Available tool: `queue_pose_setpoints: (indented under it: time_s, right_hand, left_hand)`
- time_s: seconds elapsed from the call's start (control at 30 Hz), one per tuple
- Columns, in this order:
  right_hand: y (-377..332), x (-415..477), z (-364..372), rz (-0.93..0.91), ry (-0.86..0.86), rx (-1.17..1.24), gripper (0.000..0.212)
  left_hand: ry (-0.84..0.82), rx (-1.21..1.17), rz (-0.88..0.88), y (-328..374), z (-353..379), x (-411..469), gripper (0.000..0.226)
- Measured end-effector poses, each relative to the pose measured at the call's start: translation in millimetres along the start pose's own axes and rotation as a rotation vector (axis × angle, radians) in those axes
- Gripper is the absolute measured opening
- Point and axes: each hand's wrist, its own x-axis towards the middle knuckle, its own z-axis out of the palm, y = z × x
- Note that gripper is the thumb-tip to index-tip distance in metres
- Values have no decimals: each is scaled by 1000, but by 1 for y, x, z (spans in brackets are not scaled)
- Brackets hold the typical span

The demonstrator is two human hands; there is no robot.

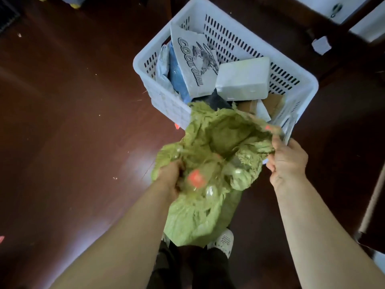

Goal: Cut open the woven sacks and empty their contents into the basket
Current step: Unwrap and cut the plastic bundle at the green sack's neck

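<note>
Your basket (166,107) holds parcels (242,79) (one printed COOL GIRL); your left hand (169,176) and right hand (288,161) curl fingers round the crumpled, frayed green sack (208,142).

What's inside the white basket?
Parcels fill the white basket: a grey bag printed COOL GIRL, a white wrapped block, a blue packet, brown cardboard. The green sack covers its near corner.

My bare forearms reach forward from the near edge. My left hand (169,178), the nearer one, curls its fingers into the green sack (198,217) and grips it. My right hand (288,159), farther right, pinches the sack's rim.
</note>
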Motion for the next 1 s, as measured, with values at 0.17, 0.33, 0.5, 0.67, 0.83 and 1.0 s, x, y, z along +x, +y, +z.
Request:
queue_pose_setpoints:
  time_s: [0.17, 0.33, 0.5, 0.67, 0.83, 1.0]
  right_hand:
    - [23, -29, 10, 22, -451, -458, 84]
    - [50, -48, 29, 18, -624, -640, 79]
    - [75, -11, 21, -85, -287, -674, 14]
    - [104, 24, 18, -204, -98, -783, 17]
    - [145, 50, 30, -276, -105, -901, 27]
    - [169, 62, 35, -270, -141, -957, 34]
  left_hand:
    - [-334, -176, -16, 14, 6, -11, 37]
    - [-407, -237, -62, 8, 6, -8, 67]
    - [160, -48, 103, -17, -7, 20, 30]
    - [618, 426, 53, -60, -45, 96, 35]
    - [579, 569, -152, -86, -48, 139, 105]
    - [461, 525, -19, -100, -51, 180, 67]
